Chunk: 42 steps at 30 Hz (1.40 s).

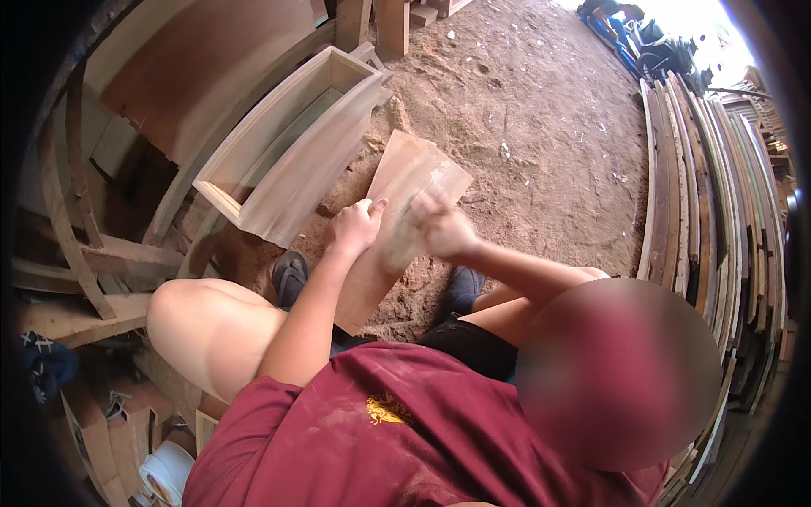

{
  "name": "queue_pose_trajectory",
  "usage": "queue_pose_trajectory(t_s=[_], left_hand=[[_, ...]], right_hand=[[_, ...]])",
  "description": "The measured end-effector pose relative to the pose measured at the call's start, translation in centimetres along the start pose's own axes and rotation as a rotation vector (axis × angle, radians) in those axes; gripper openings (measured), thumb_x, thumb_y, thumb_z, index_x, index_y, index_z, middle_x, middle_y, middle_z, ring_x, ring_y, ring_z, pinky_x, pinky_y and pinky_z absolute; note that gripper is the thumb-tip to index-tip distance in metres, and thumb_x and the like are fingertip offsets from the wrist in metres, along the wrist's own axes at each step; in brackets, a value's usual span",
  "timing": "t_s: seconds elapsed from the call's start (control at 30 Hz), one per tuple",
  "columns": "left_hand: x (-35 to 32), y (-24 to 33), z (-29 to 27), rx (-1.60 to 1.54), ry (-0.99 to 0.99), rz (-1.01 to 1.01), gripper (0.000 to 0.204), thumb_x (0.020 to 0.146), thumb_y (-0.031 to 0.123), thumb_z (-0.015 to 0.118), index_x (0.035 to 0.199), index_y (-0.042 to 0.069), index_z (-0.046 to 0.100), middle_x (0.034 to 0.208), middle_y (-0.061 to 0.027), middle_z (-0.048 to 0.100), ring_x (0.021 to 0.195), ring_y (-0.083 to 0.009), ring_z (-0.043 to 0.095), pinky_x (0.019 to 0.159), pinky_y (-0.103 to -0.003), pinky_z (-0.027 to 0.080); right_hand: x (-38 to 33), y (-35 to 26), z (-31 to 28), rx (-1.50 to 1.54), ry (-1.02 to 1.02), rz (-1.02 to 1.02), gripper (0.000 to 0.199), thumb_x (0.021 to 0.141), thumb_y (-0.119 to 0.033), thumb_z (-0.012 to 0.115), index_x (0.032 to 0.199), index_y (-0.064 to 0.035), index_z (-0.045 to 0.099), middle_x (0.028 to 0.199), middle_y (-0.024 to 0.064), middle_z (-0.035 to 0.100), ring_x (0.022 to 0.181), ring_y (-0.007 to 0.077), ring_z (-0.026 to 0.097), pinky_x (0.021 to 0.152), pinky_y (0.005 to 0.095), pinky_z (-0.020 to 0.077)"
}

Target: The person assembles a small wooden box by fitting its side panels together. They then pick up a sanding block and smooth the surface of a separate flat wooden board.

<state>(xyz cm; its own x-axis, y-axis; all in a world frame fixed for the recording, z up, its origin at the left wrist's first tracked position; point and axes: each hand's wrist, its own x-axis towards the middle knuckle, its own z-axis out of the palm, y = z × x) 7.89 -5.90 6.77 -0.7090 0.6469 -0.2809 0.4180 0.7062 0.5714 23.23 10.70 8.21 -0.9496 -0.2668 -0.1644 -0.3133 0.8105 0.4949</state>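
A flat wooden board (365,283) slants away from my lap, between my legs, over the sandy ground. Along its left edge my left hand (355,226) is closed on it, thumb uppermost. My right hand (445,226) is over the board's right side, its fingers smeared by motion. Whether something lies under those fingers I cannot make out. Pale, dusty patches show on the board's face near the right hand.
An open wooden drawer-like box (308,160) rests left of the board, beside curved timber frames (72,228). Long planks (684,186) stand stacked at the right. Dark sandals (290,275) are on my feet. A motorbike (663,51) is at the far right, and a white bucket (167,469) at the lower left.
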Motion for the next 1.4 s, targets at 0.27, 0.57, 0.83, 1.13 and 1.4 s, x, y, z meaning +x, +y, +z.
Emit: queue_pose_trajectory(t_s=[0.27,0.57,0.83,1.13,1.4], left_hand=[[-0.2,0.0,-0.3,0.010,-0.016,-0.025,0.060,0.099,0.058,0.038,0.114,0.006,0.065,0.108,-0.0254,0.068,0.106,-0.0427,0.063,0.090,-0.052,0.050],[-0.1,0.0,-0.1,0.033,-0.025,-0.003,0.060,0.099,0.057,0.038,0.115,0.005,0.064,0.105,-0.0270,0.068,0.103,-0.0445,0.064,0.089,-0.053,0.050],[-0.2,0.8,-0.9,0.024,0.003,0.006,0.059,0.099,0.056,0.038,0.110,0.005,0.065,0.102,-0.0280,0.068,0.101,-0.0455,0.064,0.087,-0.054,0.050],[0.0,0.6,-0.4,0.000,-0.004,0.023,0.059,0.099,0.057,0.038,0.109,0.006,0.065,0.102,-0.0270,0.068,0.102,-0.0456,0.064,0.086,-0.054,0.050],[-0.3,0.8,-0.5,0.018,-0.032,-0.006,0.059,0.099,0.058,0.037,0.110,0.007,0.065,0.105,-0.0266,0.068,0.103,-0.0446,0.064,0.088,-0.054,0.050]], right_hand=[[0.2,8.1,2.1,0.497,-0.001,0.360,0.038,0.098,-0.022,0.044,0.128,-0.0069,0.061,0.147,0.0128,0.049,0.138,0.0225,0.043,0.121,0.0463,0.0219],[-0.3,5.6,4.5,0.408,0.180,0.131,0.039,0.097,-0.018,0.049,0.135,-0.0102,0.055,0.148,0.0160,0.046,0.138,0.0268,0.043,0.116,0.0435,0.0327],[1.4,2.2,1.6,0.426,-0.002,-0.045,0.042,0.100,-0.021,0.042,0.139,-0.0083,0.052,0.152,0.0130,0.042,0.142,0.0271,0.038,0.124,0.0483,0.0111],[0.0,1.9,5.7,0.372,0.139,0.072,0.036,0.090,-0.022,0.053,0.124,-0.0122,0.063,0.131,0.0095,0.061,0.128,0.0242,0.054,0.119,0.0499,0.0271],[-0.1,6.2,2.6,0.242,-0.002,0.188,0.035,0.093,-0.013,0.051,0.127,-0.0093,0.060,0.143,0.0148,0.051,0.138,0.0272,0.043,0.122,0.0489,0.0208]])
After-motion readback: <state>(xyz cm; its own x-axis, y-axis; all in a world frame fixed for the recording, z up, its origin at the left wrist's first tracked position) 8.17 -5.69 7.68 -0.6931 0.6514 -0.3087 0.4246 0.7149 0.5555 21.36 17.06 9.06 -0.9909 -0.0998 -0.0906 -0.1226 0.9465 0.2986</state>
